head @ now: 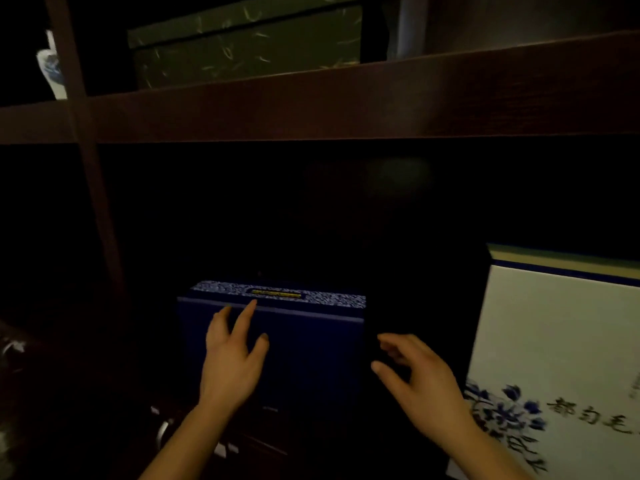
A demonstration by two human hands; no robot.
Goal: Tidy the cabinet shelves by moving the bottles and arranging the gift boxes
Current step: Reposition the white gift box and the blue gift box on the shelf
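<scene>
A dark blue gift box (pixel 311 348) with a patterned top and a small yellow label stands upright on the lower shelf, in the middle. My left hand (pixel 232 358) lies flat against its front face, fingers spread, fingertips near the top edge. My right hand (pixel 419 379) hovers just off the box's right side, fingers apart and curled, holding nothing. A large white gift box (pixel 561 341) with blue flowers and dark lettering stands to the right. A green speckled gift box (pixel 249 43) sits on the upper shelf.
A dark wooden shelf board (pixel 346 102) crosses above the boxes, and a vertical post (pixel 90 168) stands at the left. A blue-and-white porcelain bottle (pixel 52 69) shows partly behind the post. Metal handles (pixel 162 433) glint below. The compartment's back is in deep shadow.
</scene>
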